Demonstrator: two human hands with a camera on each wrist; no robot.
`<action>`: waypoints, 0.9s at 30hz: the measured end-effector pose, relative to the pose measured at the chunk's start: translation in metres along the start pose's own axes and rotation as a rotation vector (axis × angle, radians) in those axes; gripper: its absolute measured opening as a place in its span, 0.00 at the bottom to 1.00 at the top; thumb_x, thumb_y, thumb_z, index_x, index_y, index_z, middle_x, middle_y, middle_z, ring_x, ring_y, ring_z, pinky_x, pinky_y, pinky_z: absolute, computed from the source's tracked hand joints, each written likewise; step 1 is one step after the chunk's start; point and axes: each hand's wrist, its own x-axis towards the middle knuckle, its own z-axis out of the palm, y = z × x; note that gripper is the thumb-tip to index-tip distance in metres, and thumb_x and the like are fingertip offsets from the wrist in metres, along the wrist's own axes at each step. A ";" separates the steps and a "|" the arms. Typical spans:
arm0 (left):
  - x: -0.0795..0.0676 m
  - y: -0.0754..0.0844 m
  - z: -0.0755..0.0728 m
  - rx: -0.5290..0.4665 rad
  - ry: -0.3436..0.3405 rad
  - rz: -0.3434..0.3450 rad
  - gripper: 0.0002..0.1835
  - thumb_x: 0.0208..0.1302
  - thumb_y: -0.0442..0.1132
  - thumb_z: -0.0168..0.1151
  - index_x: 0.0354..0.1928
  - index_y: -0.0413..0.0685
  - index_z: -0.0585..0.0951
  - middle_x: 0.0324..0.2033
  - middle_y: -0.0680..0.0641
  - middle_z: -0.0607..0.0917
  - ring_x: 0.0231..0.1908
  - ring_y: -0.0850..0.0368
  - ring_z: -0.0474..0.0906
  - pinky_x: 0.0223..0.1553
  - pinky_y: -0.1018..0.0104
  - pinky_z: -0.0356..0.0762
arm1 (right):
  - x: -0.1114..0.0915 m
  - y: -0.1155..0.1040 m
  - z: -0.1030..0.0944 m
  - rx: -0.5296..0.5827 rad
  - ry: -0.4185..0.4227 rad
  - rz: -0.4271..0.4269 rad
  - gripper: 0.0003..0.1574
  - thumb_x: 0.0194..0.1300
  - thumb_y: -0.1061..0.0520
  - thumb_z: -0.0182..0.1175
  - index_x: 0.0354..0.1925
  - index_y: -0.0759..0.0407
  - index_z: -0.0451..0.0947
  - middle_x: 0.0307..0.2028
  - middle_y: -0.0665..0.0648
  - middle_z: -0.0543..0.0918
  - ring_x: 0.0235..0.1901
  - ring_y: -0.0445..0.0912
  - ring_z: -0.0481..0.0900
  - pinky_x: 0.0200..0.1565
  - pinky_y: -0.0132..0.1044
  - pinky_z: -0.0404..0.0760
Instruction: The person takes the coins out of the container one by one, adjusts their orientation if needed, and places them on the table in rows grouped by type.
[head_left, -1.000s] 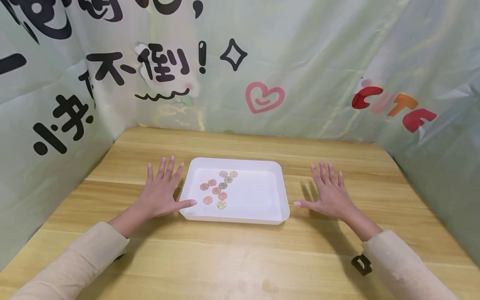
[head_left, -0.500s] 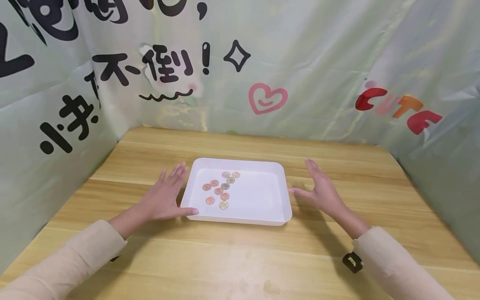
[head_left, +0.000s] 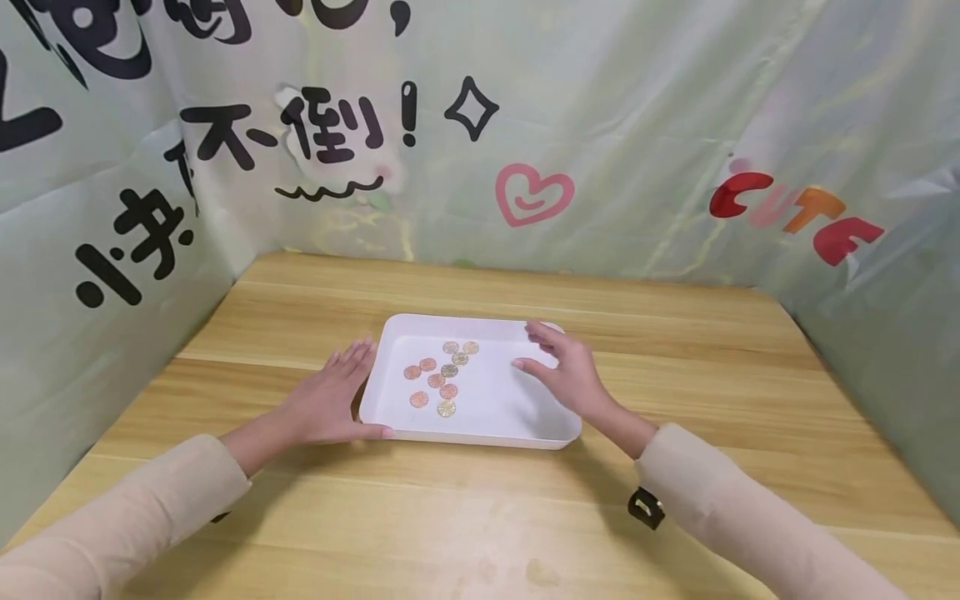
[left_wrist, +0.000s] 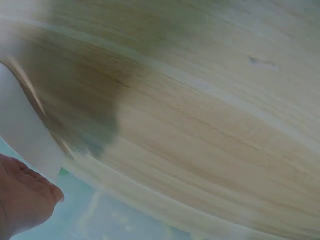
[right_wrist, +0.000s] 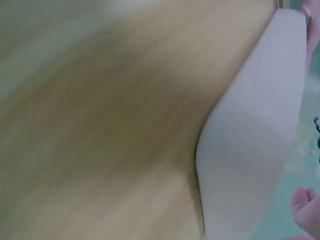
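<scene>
A shallow white tray (head_left: 480, 423) lies on the wooden table, with several coins (head_left: 437, 381) in its left half, some copper-coloured, others gold-toned or darker. My left hand (head_left: 322, 408) is at the tray's left side, its straight fingers along the left wall and its thumb by the front left corner. Over the right part of the tray hovers my right hand (head_left: 573, 377), fingers slightly bent, thumb apart, nothing between them. The right wrist view catches the tray's outer wall (right_wrist: 250, 130) with some fingertips (right_wrist: 302, 200) at the edge.
The table (head_left: 480, 517) extends around the tray on all sides. Printed cloth (head_left: 637, 125) with black lettering and a pink heart hangs behind and along both sides. A dark wrist strap (head_left: 647, 508) hangs below the right sleeve.
My right hand has swung leftward from beside the tray to above its right part, its spread fingers drawing together. My left hand's fingers have closed up beside the left wall. The coins stay put.
</scene>
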 end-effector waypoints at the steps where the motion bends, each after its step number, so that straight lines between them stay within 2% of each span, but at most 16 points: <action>1: 0.000 0.000 0.000 0.000 -0.005 0.002 0.63 0.45 0.72 0.58 0.69 0.30 0.50 0.70 0.34 0.50 0.71 0.38 0.46 0.70 0.45 0.48 | 0.001 -0.002 0.006 0.038 -0.002 0.023 0.33 0.52 0.63 0.67 0.56 0.73 0.71 0.51 0.70 0.78 0.51 0.59 0.78 0.54 0.47 0.78; 4: 0.000 -0.001 -0.001 -0.006 -0.007 0.010 0.62 0.46 0.71 0.59 0.69 0.29 0.52 0.70 0.33 0.52 0.70 0.37 0.47 0.70 0.44 0.49 | 0.004 -0.006 0.024 0.117 -0.008 0.104 0.29 0.53 0.64 0.66 0.53 0.73 0.73 0.46 0.71 0.81 0.47 0.58 0.80 0.50 0.44 0.80; 9: 0.000 -0.001 -0.004 -0.020 -0.026 0.008 0.60 0.47 0.70 0.59 0.68 0.29 0.52 0.70 0.33 0.52 0.70 0.37 0.47 0.69 0.44 0.49 | 0.008 -0.010 0.053 0.136 -0.045 0.202 0.23 0.54 0.63 0.66 0.48 0.72 0.77 0.38 0.68 0.83 0.38 0.55 0.81 0.41 0.37 0.82; 16: 0.001 -0.001 -0.004 -0.010 -0.033 0.015 0.60 0.47 0.71 0.58 0.68 0.29 0.53 0.70 0.33 0.53 0.70 0.38 0.49 0.69 0.44 0.51 | 0.013 -0.010 0.076 0.126 -0.143 0.221 0.14 0.53 0.66 0.65 0.40 0.71 0.80 0.28 0.64 0.83 0.27 0.43 0.76 0.28 0.24 0.74; 21: 0.002 0.000 -0.004 -0.012 -0.047 0.013 0.60 0.47 0.71 0.57 0.68 0.29 0.53 0.69 0.33 0.53 0.70 0.37 0.49 0.69 0.45 0.51 | 0.015 -0.009 0.084 0.107 -0.211 0.210 0.10 0.53 0.69 0.64 0.36 0.71 0.81 0.26 0.62 0.81 0.25 0.39 0.71 0.28 0.22 0.69; 27: 0.001 0.002 -0.004 -0.020 -0.061 0.007 0.60 0.48 0.71 0.57 0.68 0.29 0.53 0.69 0.32 0.53 0.70 0.37 0.49 0.69 0.44 0.51 | 0.018 -0.011 0.092 0.062 -0.280 0.245 0.09 0.52 0.66 0.66 0.35 0.68 0.81 0.22 0.54 0.76 0.24 0.38 0.67 0.27 0.23 0.67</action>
